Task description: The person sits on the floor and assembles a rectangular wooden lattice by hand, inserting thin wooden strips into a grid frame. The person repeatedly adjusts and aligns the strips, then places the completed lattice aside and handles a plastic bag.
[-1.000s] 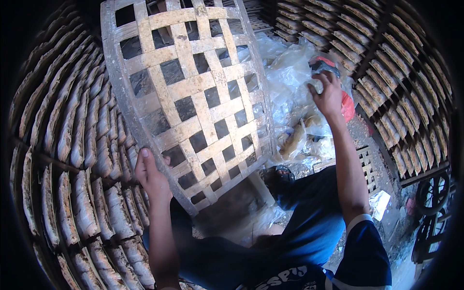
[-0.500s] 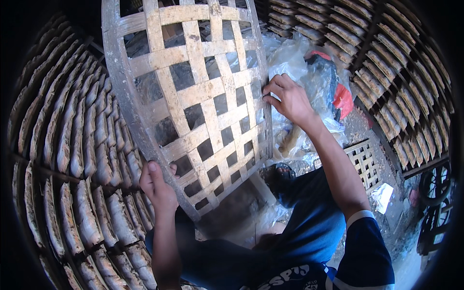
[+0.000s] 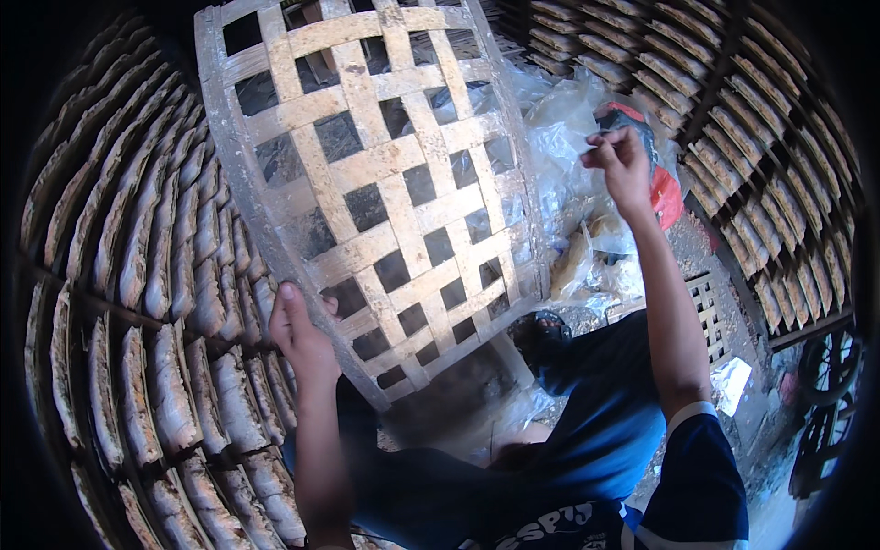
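Observation:
My left hand (image 3: 304, 337) grips the lower left edge of a woven bamboo tray (image 3: 417, 266), thumb on top and fingertips showing through the lattice. The tray is long, with flat pale strips crossing in an open weave inside a grey, worn wooden frame. It stands tilted up in front of me, its upper end cut off by the picture. My right hand (image 3: 623, 172) is off the tray, in the air to its right, with fingers loosely bent and apart. I see nothing held in it. Behind it lie crumpled clear plastic sheets (image 3: 559, 128).
Racks of curved, rough-edged pale pieces (image 3: 165, 385) rise on the left, and more racks (image 3: 770, 183) on the right. A red and black item (image 3: 667, 197) rests against the plastic. A smaller woven lattice (image 3: 710, 321) lies on the floor near a shiny scrap (image 3: 731, 385); a wheel (image 3: 825, 367) is at far right.
My right hand has let go of the tray's right edge and moved right and slightly up. The tray has swung slightly to the right and down, still in my left hand.

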The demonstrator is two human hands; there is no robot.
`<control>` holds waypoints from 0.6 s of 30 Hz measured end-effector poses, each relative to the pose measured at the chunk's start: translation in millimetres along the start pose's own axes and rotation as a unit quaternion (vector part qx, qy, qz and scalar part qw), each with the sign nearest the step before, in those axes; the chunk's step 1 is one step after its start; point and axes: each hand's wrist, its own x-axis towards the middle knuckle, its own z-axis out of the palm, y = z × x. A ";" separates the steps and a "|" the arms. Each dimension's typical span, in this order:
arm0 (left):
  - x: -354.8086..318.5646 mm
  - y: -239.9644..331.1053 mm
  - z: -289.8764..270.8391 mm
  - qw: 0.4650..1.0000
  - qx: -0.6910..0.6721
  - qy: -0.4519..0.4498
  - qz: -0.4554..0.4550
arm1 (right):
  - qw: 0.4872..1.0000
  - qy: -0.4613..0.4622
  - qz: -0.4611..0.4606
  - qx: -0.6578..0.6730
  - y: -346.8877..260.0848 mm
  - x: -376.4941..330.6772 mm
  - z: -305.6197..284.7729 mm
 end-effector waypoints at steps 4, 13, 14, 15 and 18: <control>3.5 -0.3 -6.9 0.999 -0.027 0.046 0.004 | 0.949 0.060 0.136 -0.279 -4.6 2.3 -45.2; 12.1 7.0 1.2 0.991 -0.071 0.112 -0.035 | 0.934 -0.090 -0.046 -0.344 -30.9 -21.5 8.0; 14.0 6.2 0.1 0.989 -0.077 0.120 -0.043 | 0.933 -0.131 -0.076 -0.325 -36.3 -27.0 18.8; 15.7 5.7 -0.9 0.987 -0.083 0.128 -0.051 | 0.936 -0.148 -0.097 -0.306 -43.7 -32.3 30.0; 15.8 7.9 0.9 0.983 -0.118 0.116 -0.076 | 0.915 -0.188 -0.195 -0.299 -52.4 -40.6 48.2</control>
